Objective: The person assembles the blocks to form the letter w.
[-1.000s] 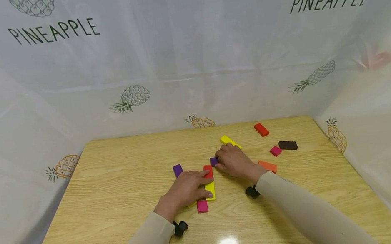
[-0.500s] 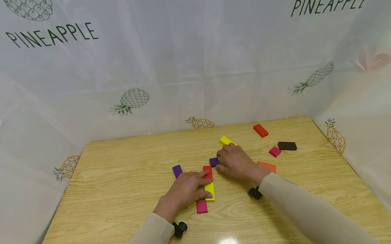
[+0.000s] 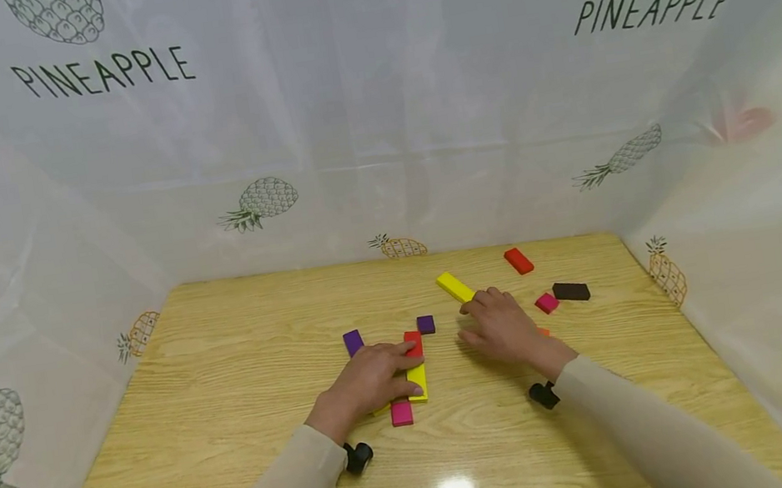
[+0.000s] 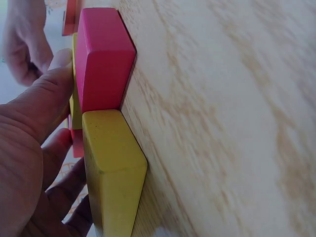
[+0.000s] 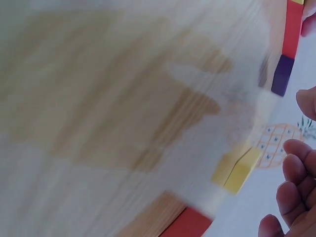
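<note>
My left hand (image 3: 373,377) lies spread over a cluster of flat coloured blocks. Its fingertips rest on a red block (image 3: 413,338) and its thumb touches a yellow block (image 3: 417,381) in line below it. A purple block (image 3: 353,341) pokes out beyond the knuckles. Near the thumb a pink block (image 4: 106,59) abuts another yellow block (image 4: 116,163) in the left wrist view. Just off the red block's far end sits a small purple block (image 3: 426,325). To the right of it, my right hand (image 3: 506,330) is loosely curved, with nothing between thumb and fingers.
Beyond the right hand lies a long yellow block (image 3: 454,287). Farther right are a red block (image 3: 518,261), a small pink block (image 3: 547,303) and a dark brown block (image 3: 570,291). An orange block (image 3: 544,331) is mostly hidden behind the right hand. A pineapple-print sheet (image 3: 309,104) surrounds the table.
My right hand has let go of the small purple block and moved right, leaving it beside the red block. The left hand has stayed on the cluster.
</note>
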Motion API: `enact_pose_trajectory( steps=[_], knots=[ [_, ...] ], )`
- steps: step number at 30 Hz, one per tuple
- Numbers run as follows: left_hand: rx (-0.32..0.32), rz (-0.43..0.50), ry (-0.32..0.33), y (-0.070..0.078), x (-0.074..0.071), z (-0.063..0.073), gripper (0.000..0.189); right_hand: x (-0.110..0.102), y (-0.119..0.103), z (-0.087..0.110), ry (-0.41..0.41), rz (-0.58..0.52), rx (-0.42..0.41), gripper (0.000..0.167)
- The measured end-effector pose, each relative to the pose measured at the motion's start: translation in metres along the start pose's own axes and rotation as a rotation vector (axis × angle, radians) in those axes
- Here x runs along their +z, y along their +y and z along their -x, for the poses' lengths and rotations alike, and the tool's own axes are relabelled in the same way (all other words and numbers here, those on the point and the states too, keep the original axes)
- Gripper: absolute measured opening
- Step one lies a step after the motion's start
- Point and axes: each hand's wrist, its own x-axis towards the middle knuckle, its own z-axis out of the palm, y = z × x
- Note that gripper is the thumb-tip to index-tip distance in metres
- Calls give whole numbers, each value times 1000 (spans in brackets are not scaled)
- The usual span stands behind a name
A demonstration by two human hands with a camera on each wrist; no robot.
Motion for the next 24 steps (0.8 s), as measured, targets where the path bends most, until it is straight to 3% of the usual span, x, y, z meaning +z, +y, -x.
enact_pose_trajectory(
  steps=[12, 24],
  knots=[
    [7, 29, 13, 1, 0, 1, 58, -16, 36, 43, 60, -26, 14, 45],
    [8, 47, 12, -1, 1, 1, 58, -19, 68, 80, 36, 46, 73, 48]
  ],
)
